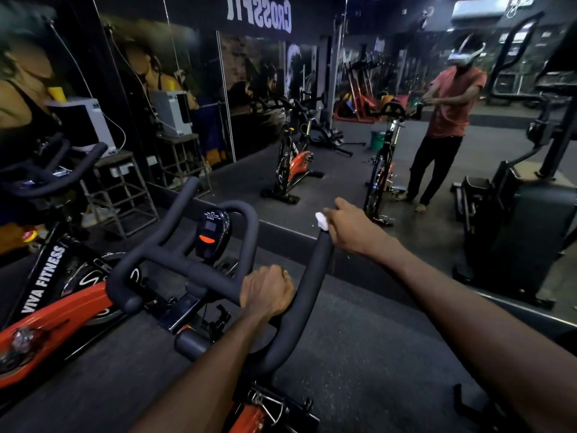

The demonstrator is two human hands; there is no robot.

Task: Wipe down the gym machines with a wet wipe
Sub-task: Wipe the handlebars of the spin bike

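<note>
**Two hands on a spin bike's handlebar, one holding a white wipe**

The right hand [349, 228] has a closed grip around the far tip of the handlebar's [299, 307] right prong, fingers curled over a small white wet wipe [321, 220] bunched against the bar end. A crumpled corner of the wipe pokes out past the fingers. The left hand [268, 292] is closed in a fist around the same bar lower down, near where the prong meets the crossbar, and holds only the bar.

The handlebar is matte black with a soft, padded look, bent into curved horns and a raised centre loop. A small oval console [214, 234] with a grey screen and an orange button sits inside the loop. The bike frame [56, 317] below is glossy orange-red, and a black panel reads "VIVA FITNESS".

The floor [359, 354] is dark, speckled rubber matting. Directly ahead, a wall mirror [390, 135] reflects a person in a red shirt and dark trousers at the bike, other spin bikes, and dim gym equipment. Reversed lettering on the wall spells "CROSSFIT".
</note>
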